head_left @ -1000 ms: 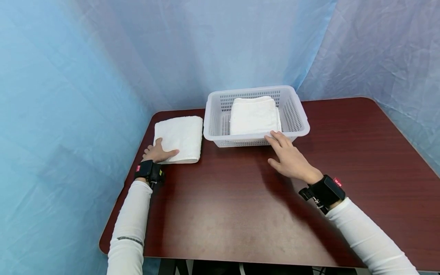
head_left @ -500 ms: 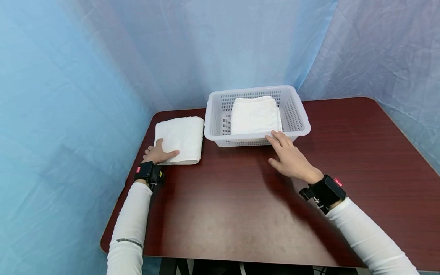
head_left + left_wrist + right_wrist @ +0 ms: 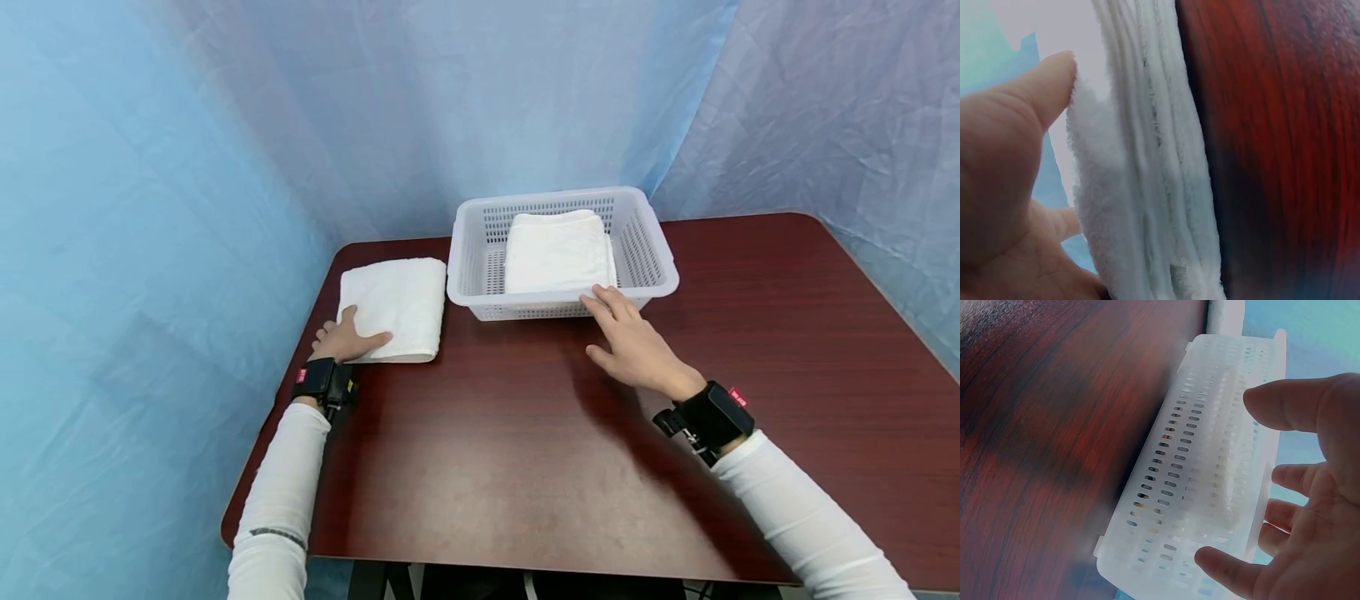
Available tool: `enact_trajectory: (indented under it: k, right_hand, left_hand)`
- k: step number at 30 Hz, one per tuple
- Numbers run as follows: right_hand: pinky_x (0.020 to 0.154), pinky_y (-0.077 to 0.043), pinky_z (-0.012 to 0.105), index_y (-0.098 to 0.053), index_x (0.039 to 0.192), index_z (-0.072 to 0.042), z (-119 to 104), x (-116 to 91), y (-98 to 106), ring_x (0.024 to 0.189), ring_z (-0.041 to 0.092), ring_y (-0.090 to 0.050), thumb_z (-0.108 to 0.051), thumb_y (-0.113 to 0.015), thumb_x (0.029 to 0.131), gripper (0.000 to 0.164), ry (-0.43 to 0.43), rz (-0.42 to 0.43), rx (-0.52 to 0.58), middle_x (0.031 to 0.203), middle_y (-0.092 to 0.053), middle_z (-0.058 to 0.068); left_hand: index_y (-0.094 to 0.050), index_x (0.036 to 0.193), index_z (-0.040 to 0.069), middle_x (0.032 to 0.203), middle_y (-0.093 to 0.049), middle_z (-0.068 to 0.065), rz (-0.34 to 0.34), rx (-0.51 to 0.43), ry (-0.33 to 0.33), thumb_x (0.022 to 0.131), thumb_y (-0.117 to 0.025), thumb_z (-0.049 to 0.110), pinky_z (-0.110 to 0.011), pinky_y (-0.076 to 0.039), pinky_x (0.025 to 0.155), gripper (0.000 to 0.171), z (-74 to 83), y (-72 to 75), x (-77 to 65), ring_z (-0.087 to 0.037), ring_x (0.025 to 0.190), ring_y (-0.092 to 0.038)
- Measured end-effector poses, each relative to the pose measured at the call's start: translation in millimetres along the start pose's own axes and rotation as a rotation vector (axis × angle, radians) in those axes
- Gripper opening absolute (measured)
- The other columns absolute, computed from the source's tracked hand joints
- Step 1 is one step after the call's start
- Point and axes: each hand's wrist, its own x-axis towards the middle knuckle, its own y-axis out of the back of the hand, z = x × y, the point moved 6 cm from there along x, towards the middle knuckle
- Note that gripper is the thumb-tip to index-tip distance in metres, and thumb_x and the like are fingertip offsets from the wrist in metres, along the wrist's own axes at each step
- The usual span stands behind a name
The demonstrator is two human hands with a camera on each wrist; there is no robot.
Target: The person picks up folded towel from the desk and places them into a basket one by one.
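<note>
A folded white towel (image 3: pixel 397 300) lies on the table left of the basket, its stacked layers facing the front edge in the left wrist view. My left hand (image 3: pixel 342 340) is spread over its near left corner, thumb and index on top and the other fingers along the left side. A second folded white towel (image 3: pixel 558 254) lies inside the white plastic basket (image 3: pixel 525 310). My right hand (image 3: pixel 637 346) is at the basket's near rim, fingers spread and fingertips right at the edge. In the right wrist view its thumb (image 3: pixel 1285 403) is before the slotted basket wall.
The dark red-brown table (image 3: pixel 487 467) extends to the front and right. Light blue cloth (image 3: pixel 375 125) hangs behind it and on the left. Both wrists wear black camera mounts.
The towel on the table has slid slightly toward the front edge, with my left hand moving along. My right hand and the basket have stayed in place.
</note>
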Motion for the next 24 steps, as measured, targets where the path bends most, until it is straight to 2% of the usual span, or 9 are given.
enact_trajectory:
  k: [16, 24]
  right_hand:
    - [0.109, -0.03, 0.062, -0.032, 0.151, 0.005, -0.2, 0.0, -0.2, 0.146, 0.045, -0.018, -0.009, -0.065, 0.091, 0.07, -0.01, -0.009, 0.008, 0.157, -0.023, 0.027]
    - [0.108, -0.031, 0.062, -0.033, 0.15, 0.005, 0.2, 0.3, -0.5, 0.146, 0.044, -0.019, -0.009, -0.066, 0.09, 0.07, -0.002, 0.006, 0.006, 0.157, -0.024, 0.027]
  left_hand:
    - [-0.005, 0.159, 0.007, 0.15, -0.018, -0.041, 0.003, 0.039, -0.01, 0.084, -0.064, 0.062, -0.072, -0.021, 0.105, 0.11, -0.6, -1.8, -4.8, -0.054, 0.132, -0.023]
    - [-0.007, 0.158, 0.006, 0.148, -0.022, -0.041, 0.003, 0.072, -0.028, 0.085, -0.063, 0.062, -0.07, -0.023, 0.104, 0.108, 0.1, -2.6, -8.7, -0.054, 0.13, -0.026]
